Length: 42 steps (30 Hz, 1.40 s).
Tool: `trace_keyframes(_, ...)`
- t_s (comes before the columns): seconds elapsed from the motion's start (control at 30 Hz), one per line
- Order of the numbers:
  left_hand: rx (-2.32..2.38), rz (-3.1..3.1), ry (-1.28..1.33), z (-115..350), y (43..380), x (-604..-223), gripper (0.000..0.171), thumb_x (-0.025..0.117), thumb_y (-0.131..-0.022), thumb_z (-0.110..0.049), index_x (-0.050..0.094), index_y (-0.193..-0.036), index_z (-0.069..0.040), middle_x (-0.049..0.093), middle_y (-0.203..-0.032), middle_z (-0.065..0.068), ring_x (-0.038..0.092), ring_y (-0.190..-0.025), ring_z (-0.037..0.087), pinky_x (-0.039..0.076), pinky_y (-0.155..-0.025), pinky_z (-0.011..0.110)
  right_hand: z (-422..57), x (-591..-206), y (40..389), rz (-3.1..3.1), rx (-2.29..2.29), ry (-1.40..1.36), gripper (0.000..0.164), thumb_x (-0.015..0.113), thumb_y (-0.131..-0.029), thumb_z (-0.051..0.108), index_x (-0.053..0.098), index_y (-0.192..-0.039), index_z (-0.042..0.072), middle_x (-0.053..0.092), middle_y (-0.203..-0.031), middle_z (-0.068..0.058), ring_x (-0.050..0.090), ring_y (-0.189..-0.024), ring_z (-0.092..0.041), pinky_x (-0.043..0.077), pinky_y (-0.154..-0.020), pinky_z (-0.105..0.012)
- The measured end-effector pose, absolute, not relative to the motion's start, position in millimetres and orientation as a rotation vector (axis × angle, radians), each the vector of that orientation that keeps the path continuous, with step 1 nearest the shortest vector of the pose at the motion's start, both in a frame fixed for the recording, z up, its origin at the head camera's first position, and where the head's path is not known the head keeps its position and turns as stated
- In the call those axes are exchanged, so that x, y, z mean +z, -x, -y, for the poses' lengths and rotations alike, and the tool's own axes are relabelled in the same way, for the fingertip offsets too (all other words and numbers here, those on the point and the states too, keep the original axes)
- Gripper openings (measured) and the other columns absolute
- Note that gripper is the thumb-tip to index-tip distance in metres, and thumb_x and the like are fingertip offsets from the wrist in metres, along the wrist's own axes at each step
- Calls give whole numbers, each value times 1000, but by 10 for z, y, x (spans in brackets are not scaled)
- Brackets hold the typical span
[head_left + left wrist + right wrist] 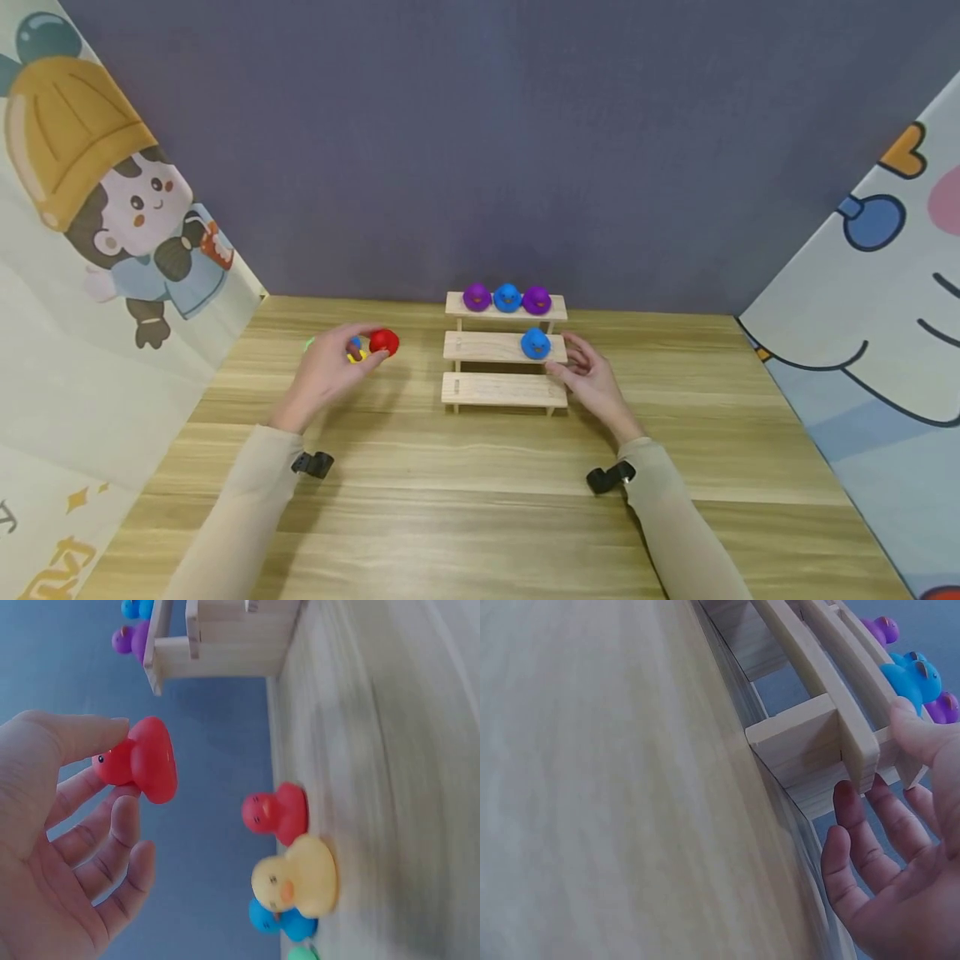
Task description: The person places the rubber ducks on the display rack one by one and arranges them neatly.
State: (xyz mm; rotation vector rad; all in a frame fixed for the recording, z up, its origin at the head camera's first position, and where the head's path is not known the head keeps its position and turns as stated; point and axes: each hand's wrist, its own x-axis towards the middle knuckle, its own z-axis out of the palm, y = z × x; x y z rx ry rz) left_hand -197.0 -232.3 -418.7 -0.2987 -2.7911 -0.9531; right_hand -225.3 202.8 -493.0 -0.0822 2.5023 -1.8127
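Observation:
Between thumb and fingers, my left hand (330,362) pinches a red rubber duck (154,760), held up on the left side. Near it on the table stand a second red duck (289,812), a yellow duck (311,877), a blue duck (289,924) and a green one (303,953), partly cut off. My right hand (592,379) is at the right end of a three-step wooden stand (495,389), fingers loosely bent beside the plank ends. Its thumb lies close to a blue duck (536,343) on the middle step; whether it touches is unclear.
On the top step sit a purple duck (476,297), a blue duck (507,298) and another purple duck (537,300). A dark grey panel (495,150) rises behind the wooden table (450,508). Printed panels stand at both sides.

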Motion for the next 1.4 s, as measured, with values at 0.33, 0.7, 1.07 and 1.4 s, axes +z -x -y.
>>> trace_keyframes(0.33, -959, 2799, 424, 1921, 2059, -4107, 44, 78, -95, -31, 73, -135, -13, 75, -109, 8, 64, -81, 19, 50, -72, 33, -2032, -4945, 2261, -2517, -1801, 75, 75, 80, -98, 27, 44, -162, 12, 65, -145, -23, 70, -109, -24, 56, -86, -18)
trace_keyframes(0.7, -992, 2779, 531, 1524, 2157, -4017, 44, 79, -94, -34, 74, -134, -19, 74, -100, 4, 62, -76, 17, 47, -65, 33, -2027, -4922, 2242, -2525, -1792, 63, 76, 81, -97, 28, 44, -162, 15, 65, -146, -23, 68, -121, -38, 55, -88, -18)
trace_keyframes(1.07, -1084, 2834, 614, 1177, 2275, -4054, 49, 78, -96, -36, 69, -141, -19, 74, -110, 4, 65, -75, 16, 53, -65, 32, -2021, -4910, 2225, -2512, -1794, 77, 79, 81, -97, 31, 42, -164, 17, 64, -147, -22, 67, -125, -39, 55, -92, -21)
trace_keyframes(1.4, -999, 2851, 677, 907, 2355, -4097, 43, 79, -96, -31, 72, -137, -18, 74, -114, 2, 67, -81, 15, 54, -76, 34, -2017, -4911, 2234, -2513, -1810, 81, 77, 80, -98, 26, 42, -164, 13, 65, -145, -23, 67, -125, -40, 55, -92, -20)
